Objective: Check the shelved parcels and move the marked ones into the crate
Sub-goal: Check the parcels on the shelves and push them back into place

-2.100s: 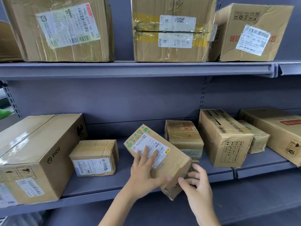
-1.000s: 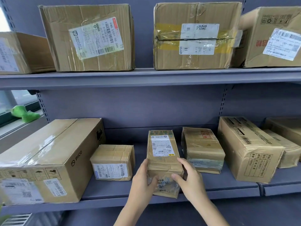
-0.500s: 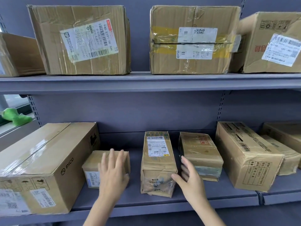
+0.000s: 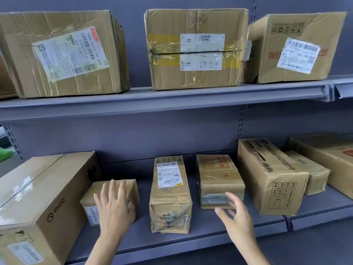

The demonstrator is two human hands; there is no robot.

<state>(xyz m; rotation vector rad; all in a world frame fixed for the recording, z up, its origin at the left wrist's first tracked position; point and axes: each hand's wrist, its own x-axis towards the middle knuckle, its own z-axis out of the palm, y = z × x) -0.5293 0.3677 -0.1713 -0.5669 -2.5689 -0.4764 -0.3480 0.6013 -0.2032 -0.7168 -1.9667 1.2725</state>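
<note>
On the lower shelf point(image 4: 200, 234), the left hand point(image 4: 114, 205) lies with fingers spread and straight on a small labelled carton point(image 4: 131, 190) at 8 o'clock. The right hand point(image 4: 236, 215), fingers loose and holding nothing, hovers just before a taped carton point(image 4: 219, 175) at 4 o'clock. Between them stands a narrow parcel point(image 4: 170, 196) with a white shipping label point(image 4: 169, 175). At 12 o'clock, the upper shelf point(image 4: 172, 98) carries three large cartons.

Two bare forearms rise from the bottom edge, each ending in a bare hand: the left hand point(image 4: 114, 205) and the right hand point(image 4: 236, 217). No sleeve, glove, watch or ring shows on either. The fingernails look short and unpainted, though blur makes that uncertain.
</note>
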